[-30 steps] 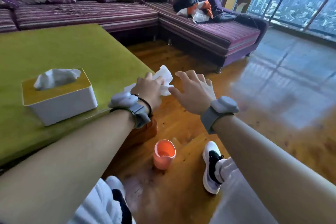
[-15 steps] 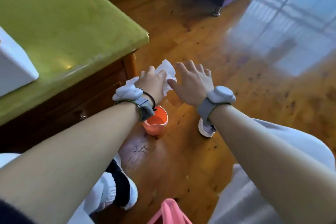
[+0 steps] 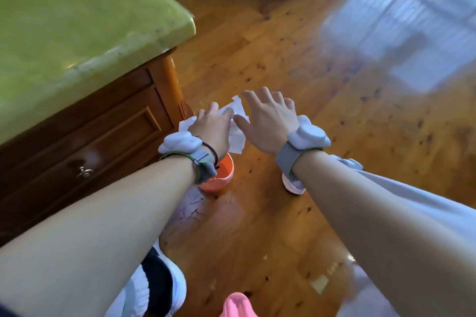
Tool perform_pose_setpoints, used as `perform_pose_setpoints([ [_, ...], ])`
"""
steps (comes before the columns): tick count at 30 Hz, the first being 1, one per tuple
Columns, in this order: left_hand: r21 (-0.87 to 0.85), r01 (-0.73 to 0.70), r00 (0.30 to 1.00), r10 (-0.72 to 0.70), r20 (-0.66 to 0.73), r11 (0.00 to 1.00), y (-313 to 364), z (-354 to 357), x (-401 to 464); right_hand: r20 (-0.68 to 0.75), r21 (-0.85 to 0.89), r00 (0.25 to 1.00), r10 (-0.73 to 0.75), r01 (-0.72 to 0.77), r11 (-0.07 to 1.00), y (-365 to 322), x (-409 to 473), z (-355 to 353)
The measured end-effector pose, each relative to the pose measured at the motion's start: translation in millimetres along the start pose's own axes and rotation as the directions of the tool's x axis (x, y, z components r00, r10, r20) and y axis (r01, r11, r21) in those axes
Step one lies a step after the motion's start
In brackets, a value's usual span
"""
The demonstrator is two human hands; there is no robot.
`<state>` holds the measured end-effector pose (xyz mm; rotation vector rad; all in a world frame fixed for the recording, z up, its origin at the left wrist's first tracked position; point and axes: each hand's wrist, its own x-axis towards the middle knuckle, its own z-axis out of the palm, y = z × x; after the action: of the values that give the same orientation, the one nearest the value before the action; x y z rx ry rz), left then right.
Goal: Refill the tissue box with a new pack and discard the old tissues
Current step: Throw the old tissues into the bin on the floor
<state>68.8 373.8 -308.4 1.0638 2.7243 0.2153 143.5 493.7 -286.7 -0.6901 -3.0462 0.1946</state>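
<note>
Old tissues (image 3: pixel 237 134) bunch in left hand (image 3: pixel 213 128), over orange bin (image 3: pixel 223 175).

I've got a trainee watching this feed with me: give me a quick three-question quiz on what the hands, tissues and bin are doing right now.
1. True or false: the left hand is gripping the white tissues.
2. Multiple choice: the orange bin stands A) on the green table top, B) on the wooden floor beside the table's corner, C) in the person's lap.
3. Fill in: the right hand is ____, fingers spread, holding nothing.

Key:
1. True.
2. B; the left wrist partly hides it.
3. Open; it hovers beside the tissues.
</note>
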Motion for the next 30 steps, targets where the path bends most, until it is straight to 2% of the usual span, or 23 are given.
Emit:
perform_pose_setpoints([
  [7,0.050,-0.003,0.995,-0.002,0.097,0.999,-9,32,-1,0.058,0.009,0.998,-0.004,0.004,1.000,-1,2,33],
  [12,0.029,-0.021,0.973,0.014,0.231,0.999,-17,44,1,0.084,0.028,0.996,0.003,-0.005,1.000,-3,10,52],
  [14,0.074,-0.053,0.951,0.028,0.309,0.996,-17,50,-1,0.084,0.027,0.996,0.002,-0.004,1.000,-3,11,54],
  [18,0.171,-0.082,0.926,0.012,0.376,0.982,-12,75,6,0.107,0.022,0.994,-0.002,-0.001,1.000,0,16,64],
  [20,0.202,-0.171,0.873,0.054,0.485,0.964,-23,105,18,0.118,0.022,0.993,-0.004,0.002,1.000,2,19,68],
  [22,0.189,-0.157,0.767,-0.001,0.642,0.969,-42,144,28,0.123,0.024,0.992,-0.005,0.002,1.000,3,17,71],
  [24,0.159,-0.104,0.679,-0.047,0.732,0.982,-82,238,59,0.133,0.031,0.991,0.000,-0.004,1.000,4,18,75],
  [25,0.162,-0.119,0.702,-0.032,0.711,0.980,-107,313,76,0.135,0.034,0.991,0.002,-0.007,0.999,4,18,77],
  [26,0.161,-0.074,0.683,-0.068,0.727,0.984,-122,347,84,0.136,0.036,0.991,0.004,-0.009,0.999,5,18,79],
  [28,0.184,-0.011,0.649,-0.133,0.749,0.983,-96,267,67,0.142,0.044,0.990,0.007,-0.014,0.999,6,21,81],
  [29,0.229,-0.030,0.668,-0.151,0.729,0.973,-95,257,60,0.146,0.050,0.989,0.007,-0.014,0.999,7,23,83],
  [30,0.223,-0.083,0.657,-0.115,0.745,0.971,-83,228,49,0.147,0.052,0.989,0.000,-0.008,0.999,6,23,83],
])
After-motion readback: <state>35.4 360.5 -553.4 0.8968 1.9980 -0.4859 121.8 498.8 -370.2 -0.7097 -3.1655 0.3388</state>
